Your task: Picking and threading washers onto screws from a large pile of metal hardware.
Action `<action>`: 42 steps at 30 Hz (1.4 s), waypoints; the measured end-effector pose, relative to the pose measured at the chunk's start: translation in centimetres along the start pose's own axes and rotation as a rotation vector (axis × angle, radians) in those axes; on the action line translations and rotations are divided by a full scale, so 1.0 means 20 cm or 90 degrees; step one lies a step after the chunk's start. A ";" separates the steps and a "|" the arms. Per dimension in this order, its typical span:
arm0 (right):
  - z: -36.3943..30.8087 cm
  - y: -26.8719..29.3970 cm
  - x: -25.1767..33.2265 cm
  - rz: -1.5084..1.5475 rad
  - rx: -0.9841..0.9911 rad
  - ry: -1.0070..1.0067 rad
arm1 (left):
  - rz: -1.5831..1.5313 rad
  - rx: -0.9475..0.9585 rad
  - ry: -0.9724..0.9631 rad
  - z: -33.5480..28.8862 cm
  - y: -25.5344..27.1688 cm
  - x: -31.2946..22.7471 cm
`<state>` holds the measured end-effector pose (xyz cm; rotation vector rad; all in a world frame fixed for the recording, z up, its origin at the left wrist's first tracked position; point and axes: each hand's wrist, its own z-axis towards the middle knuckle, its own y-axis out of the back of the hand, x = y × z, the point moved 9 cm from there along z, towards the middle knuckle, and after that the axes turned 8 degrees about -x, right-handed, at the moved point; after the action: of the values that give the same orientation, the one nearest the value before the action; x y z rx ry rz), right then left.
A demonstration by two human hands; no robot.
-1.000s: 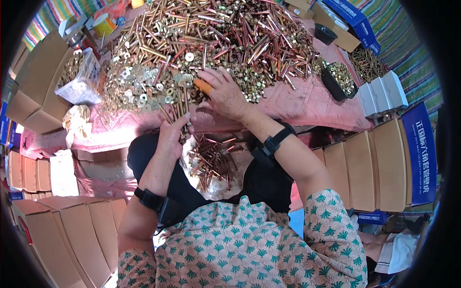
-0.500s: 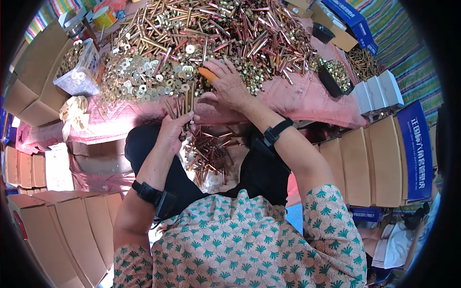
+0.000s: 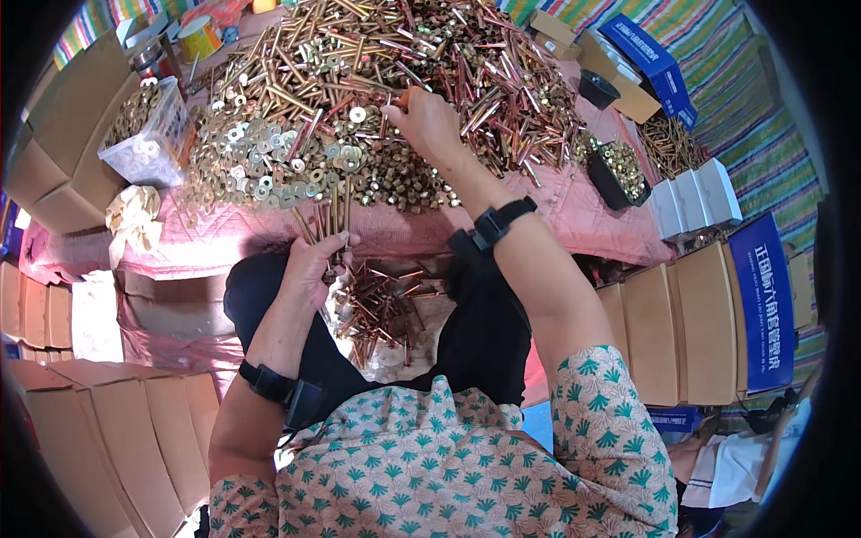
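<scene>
- Nearest me, copper-coloured bolts [image 3: 381,309] lie heaped in my lap.
- My left hand [image 3: 314,264] has its grip clamped on a bundle of brass bolts [image 3: 330,215] at the table [image 3: 574,220] edge.
- Farther out, my right hand [image 3: 429,121], fingers pinched together, reaches into the bolt pile [image 3: 404,63] beside the washers [image 3: 260,161].

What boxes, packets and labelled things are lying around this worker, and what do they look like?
Blue cartons: far right of the table, flat, with white print.
Blue panel: right, upright rectangle, white lettering.
Brown cartons: row at right, plain cardboard.
White boxes: right table edge, small.
Clear bag: left of the table, holding washers.
Brown cartons on the left: stacked, plain.
</scene>
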<state>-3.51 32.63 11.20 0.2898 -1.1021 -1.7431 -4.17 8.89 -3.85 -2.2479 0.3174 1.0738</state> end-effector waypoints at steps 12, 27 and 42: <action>-0.02 -0.14 -0.09 0.267 0.107 -0.122 | 0.054 -0.024 -0.007 0.02 0.03 -0.01; -0.43 -0.18 0.28 0.090 0.099 0.169 | 0.075 -0.024 -0.019 0.02 0.04 -0.01; -0.48 0.06 0.24 0.363 0.023 0.081 | 0.011 0.069 -0.032 0.00 -0.06 -0.01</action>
<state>1.07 23.40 8.16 0.0920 -1.0026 -1.1837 -3.73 9.75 -3.18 -2.1227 0.3666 1.0941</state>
